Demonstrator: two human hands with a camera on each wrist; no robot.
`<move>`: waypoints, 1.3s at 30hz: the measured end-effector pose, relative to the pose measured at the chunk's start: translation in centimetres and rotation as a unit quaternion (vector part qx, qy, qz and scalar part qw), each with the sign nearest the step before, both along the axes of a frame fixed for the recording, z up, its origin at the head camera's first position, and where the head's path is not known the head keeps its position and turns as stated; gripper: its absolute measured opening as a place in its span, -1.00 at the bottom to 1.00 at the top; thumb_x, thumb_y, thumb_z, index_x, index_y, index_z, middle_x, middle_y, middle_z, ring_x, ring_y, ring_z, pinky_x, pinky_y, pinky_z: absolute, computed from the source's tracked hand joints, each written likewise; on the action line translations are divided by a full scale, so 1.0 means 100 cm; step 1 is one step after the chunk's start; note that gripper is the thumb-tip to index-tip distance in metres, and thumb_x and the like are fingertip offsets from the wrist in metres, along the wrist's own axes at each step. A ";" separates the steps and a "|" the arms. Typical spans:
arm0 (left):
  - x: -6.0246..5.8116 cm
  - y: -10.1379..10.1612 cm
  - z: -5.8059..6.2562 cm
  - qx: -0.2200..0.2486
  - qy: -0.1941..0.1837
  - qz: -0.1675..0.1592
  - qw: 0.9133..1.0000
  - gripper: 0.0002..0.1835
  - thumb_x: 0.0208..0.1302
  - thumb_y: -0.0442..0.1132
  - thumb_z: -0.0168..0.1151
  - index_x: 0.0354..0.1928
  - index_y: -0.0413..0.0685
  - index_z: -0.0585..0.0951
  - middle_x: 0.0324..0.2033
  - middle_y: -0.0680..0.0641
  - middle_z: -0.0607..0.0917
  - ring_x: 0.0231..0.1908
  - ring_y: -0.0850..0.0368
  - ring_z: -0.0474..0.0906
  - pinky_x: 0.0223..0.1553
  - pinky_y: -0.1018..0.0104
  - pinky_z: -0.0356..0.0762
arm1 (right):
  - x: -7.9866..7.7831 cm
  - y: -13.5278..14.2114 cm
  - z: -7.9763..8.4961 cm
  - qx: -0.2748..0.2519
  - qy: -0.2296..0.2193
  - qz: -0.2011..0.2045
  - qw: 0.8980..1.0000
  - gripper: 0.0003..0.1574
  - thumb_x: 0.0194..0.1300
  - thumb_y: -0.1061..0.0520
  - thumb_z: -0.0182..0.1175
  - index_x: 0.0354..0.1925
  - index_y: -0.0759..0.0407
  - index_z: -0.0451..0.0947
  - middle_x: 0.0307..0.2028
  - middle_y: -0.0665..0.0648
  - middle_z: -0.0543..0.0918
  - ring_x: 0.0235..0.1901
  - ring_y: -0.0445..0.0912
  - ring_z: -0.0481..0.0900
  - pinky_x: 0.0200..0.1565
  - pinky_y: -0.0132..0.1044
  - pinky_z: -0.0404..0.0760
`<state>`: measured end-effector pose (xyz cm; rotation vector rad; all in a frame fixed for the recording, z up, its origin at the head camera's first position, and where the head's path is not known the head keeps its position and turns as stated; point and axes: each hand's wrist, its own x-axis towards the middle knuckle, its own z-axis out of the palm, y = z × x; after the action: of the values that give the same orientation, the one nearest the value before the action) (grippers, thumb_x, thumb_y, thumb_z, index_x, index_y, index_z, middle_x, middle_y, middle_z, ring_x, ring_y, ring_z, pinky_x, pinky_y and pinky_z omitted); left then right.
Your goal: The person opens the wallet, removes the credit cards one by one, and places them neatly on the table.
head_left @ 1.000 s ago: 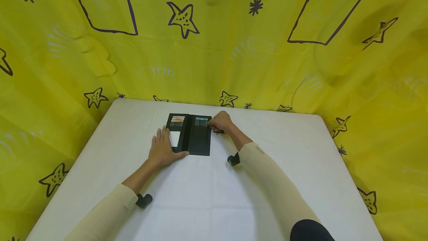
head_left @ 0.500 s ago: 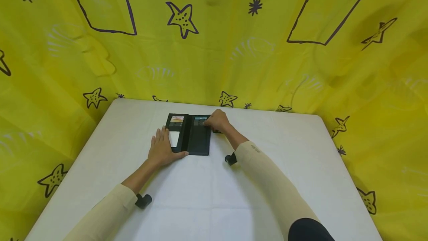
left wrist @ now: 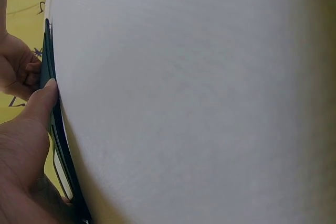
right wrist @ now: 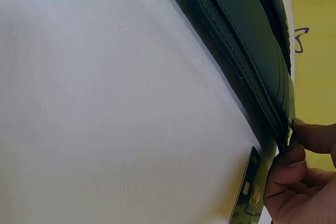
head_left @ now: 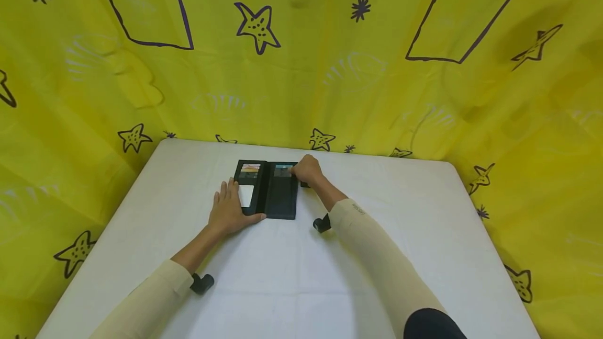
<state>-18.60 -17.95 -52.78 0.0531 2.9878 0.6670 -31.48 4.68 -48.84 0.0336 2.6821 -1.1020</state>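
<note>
A dark wallet (head_left: 281, 198) lies spread open on the white table, cards (head_left: 249, 169) showing in its upper left slots and a bluish card (head_left: 283, 167) in its upper right ones. A white insert (head_left: 246, 195) fills the lower left part. My left hand (head_left: 227, 211) rests with straight fingers along the left side, thumb on the near edge. With thumb and index finger, my right hand (head_left: 307, 169) pinches the upper right edge of the wallet, beside the card slots. A loose dark card (right wrist: 247, 187) with a chip is under that hand, partly hidden.
The white tabletop (head_left: 301, 276) extends around the wallet. A yellow curtain (head_left: 301, 77) with starfish drawings hangs behind the table's far edge. Small black cameras sit at the left wrist (head_left: 202, 283) and the right wrist (head_left: 322, 223).
My right hand has moved slightly left from beside the wallet onto its right edge, over the upper slots, then back right a touch. My left hand has stayed in place.
</note>
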 end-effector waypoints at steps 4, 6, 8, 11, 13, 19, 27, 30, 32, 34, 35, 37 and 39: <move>0.001 0.002 0.001 0.005 0.003 0.001 1.000 0.40 0.08 0.28 0.55 0.58 -0.54 -0.03 0.61 -0.48 -0.09 0.60 -0.43 -0.23 0.56 -0.27 -0.24 | -0.001 -0.005 -0.004 0.017 0.011 -0.015 1.000 -0.63 0.46 0.07 0.34 -0.19 0.43 0.64 -0.36 0.16 0.55 -0.37 -0.01 0.51 -0.34 -0.25 0.51; 0.002 0.002 0.001 0.006 0.003 0.002 1.000 0.39 0.07 0.27 0.55 0.57 -0.55 -0.03 0.60 -0.48 -0.09 0.60 -0.43 -0.23 0.56 -0.27 -0.23 | -0.001 -0.008 -0.005 0.033 0.015 -0.014 0.999 -0.66 0.48 0.08 0.32 -0.28 0.38 0.65 -0.41 0.16 0.58 -0.43 -0.02 0.53 -0.39 -0.25 0.51; 0.002 0.002 0.001 0.008 0.004 0.001 1.000 0.40 0.07 0.28 0.55 0.57 -0.54 -0.03 0.60 -0.48 -0.09 0.60 -0.43 -0.23 0.56 -0.26 -0.23 | -0.002 -0.010 -0.006 0.050 0.018 -0.012 0.999 -0.64 0.50 0.08 0.31 -0.36 0.34 0.65 -0.45 0.16 0.61 -0.49 -0.02 0.55 -0.45 -0.26 0.50; 0.002 0.002 0.000 0.010 0.003 0.000 1.000 0.40 0.08 0.28 0.55 0.58 -0.53 -0.04 0.61 -0.48 -0.10 0.60 -0.42 -0.24 0.56 -0.26 -0.25 | -0.002 -0.012 -0.006 0.057 0.022 -0.020 0.998 -0.63 0.49 0.09 0.33 -0.41 0.32 0.64 -0.47 0.16 0.63 -0.53 -0.02 0.55 -0.50 -0.25 0.50; 0.001 0.002 -0.001 0.011 0.002 -0.001 1.000 0.40 0.09 0.29 0.54 0.58 -0.52 -0.05 0.61 -0.47 -0.11 0.60 -0.42 -0.25 0.56 -0.25 -0.26 | -0.003 -0.012 -0.006 0.053 0.025 -0.029 0.998 -0.64 0.47 0.09 0.34 -0.43 0.30 0.62 -0.47 0.14 0.61 -0.52 -0.03 0.54 -0.49 -0.26 0.50; -0.001 0.001 -0.003 0.006 -0.002 0.000 1.000 0.41 0.09 0.30 0.53 0.58 -0.52 -0.06 0.61 -0.47 -0.11 0.60 -0.42 -0.25 0.56 -0.26 -0.25 | -0.003 -0.007 -0.006 0.006 0.028 -0.028 0.999 -0.67 0.34 0.11 0.45 -0.47 0.32 0.72 -0.53 0.07 0.62 -0.55 -0.09 0.52 -0.49 -0.30 0.51; 0.001 0.000 -0.002 -0.004 0.002 0.004 1.000 0.39 0.09 0.29 0.54 0.57 -0.54 -0.04 0.60 -0.49 -0.08 0.59 -0.44 -0.22 0.56 -0.27 -0.20 | 0.000 -0.003 -0.007 -0.052 0.031 -0.007 0.998 -0.81 0.22 0.18 0.55 -0.34 0.32 0.81 -0.43 0.12 0.75 -0.49 -0.12 0.58 -0.41 -0.30 0.60; 0.001 0.001 -0.001 -0.001 0.003 0.004 1.000 0.39 0.09 0.28 0.55 0.57 -0.54 -0.03 0.60 -0.48 -0.08 0.60 -0.43 -0.23 0.56 -0.26 -0.21 | 0.002 -0.003 -0.007 -0.066 0.045 -0.018 0.997 -0.82 0.24 0.19 0.53 -0.31 0.34 0.82 -0.31 0.18 0.80 -0.32 -0.05 0.65 -0.24 -0.21 0.68; 0.000 0.001 -0.001 0.000 0.004 0.005 1.000 0.39 0.09 0.28 0.55 0.58 -0.54 -0.03 0.61 -0.48 -0.08 0.60 -0.42 -0.22 0.56 -0.26 -0.21 | 0.002 -0.003 -0.007 -0.074 0.053 -0.028 0.995 -0.82 0.25 0.20 0.53 -0.29 0.35 0.82 -0.26 0.21 0.80 -0.24 0.00 0.68 -0.15 -0.16 0.70; 0.000 0.001 -0.001 0.001 0.005 0.005 1.000 0.39 0.08 0.28 0.55 0.58 -0.54 -0.02 0.61 -0.47 -0.08 0.60 -0.42 -0.22 0.56 -0.26 -0.21 | 0.001 -0.004 -0.008 -0.081 0.060 -0.035 0.994 -0.82 0.25 0.21 0.53 -0.28 0.35 0.82 -0.24 0.22 0.80 -0.22 0.01 0.67 -0.13 -0.16 0.69; 0.000 0.001 -0.001 0.000 0.006 0.004 1.000 0.39 0.08 0.28 0.55 0.57 -0.54 -0.01 0.61 -0.47 -0.08 0.60 -0.43 -0.22 0.56 -0.26 -0.21 | 0.000 -0.003 -0.009 -0.082 0.062 -0.038 0.994 -0.82 0.25 0.21 0.53 -0.27 0.35 0.82 -0.24 0.21 0.80 -0.23 0.00 0.67 -0.15 -0.17 0.68; 0.000 0.001 -0.001 0.000 0.007 0.003 1.000 0.39 0.07 0.28 0.55 0.58 -0.54 -0.01 0.61 -0.47 -0.08 0.60 -0.43 -0.21 0.56 -0.27 -0.21 | 0.000 -0.003 -0.009 -0.086 0.066 -0.041 0.993 -0.83 0.25 0.22 0.53 -0.28 0.35 0.82 -0.27 0.20 0.80 -0.27 -0.01 0.65 -0.20 -0.20 0.66; 0.000 0.001 -0.001 0.000 0.006 0.003 1.000 0.39 0.08 0.28 0.55 0.58 -0.53 -0.02 0.61 -0.47 -0.08 0.60 -0.43 -0.22 0.56 -0.27 -0.22 | -0.001 -0.003 -0.010 -0.091 0.068 -0.041 0.993 -0.83 0.24 0.22 0.54 -0.28 0.34 0.81 -0.28 0.20 0.79 -0.30 -0.03 0.63 -0.25 -0.23 0.63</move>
<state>-18.63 -17.83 -52.85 0.0474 3.0008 0.6702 -31.61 4.42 -49.84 0.0379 2.7071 -1.4189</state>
